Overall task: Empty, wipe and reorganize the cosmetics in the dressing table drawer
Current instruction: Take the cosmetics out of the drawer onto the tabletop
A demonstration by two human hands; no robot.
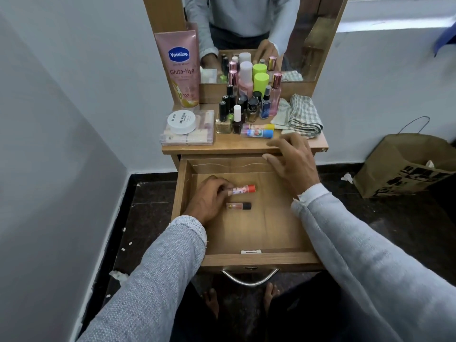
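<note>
The wooden drawer (278, 233) is pulled out below the dressing table top (246, 144). Inside it, my left hand (209, 198) grips the end of a small tube with an orange cap (244, 189). A second small tube with a black cap (238, 206) lies on the drawer floor just in front of it. My right hand (290, 164) hovers with spread, relaxed fingers over the drawer's back right, near the table's front edge, holding nothing. A checked cloth (303, 117) lies folded on the table top at the right.
On the table top stand several nail polish bottles (229, 114), perfume bottles (275, 95), a pink Vaseline tube (181, 70), a white jar on a clear box (182, 122) and two lip balm tubes (259, 130). A brown paper bag (399, 166) sits on the floor at right.
</note>
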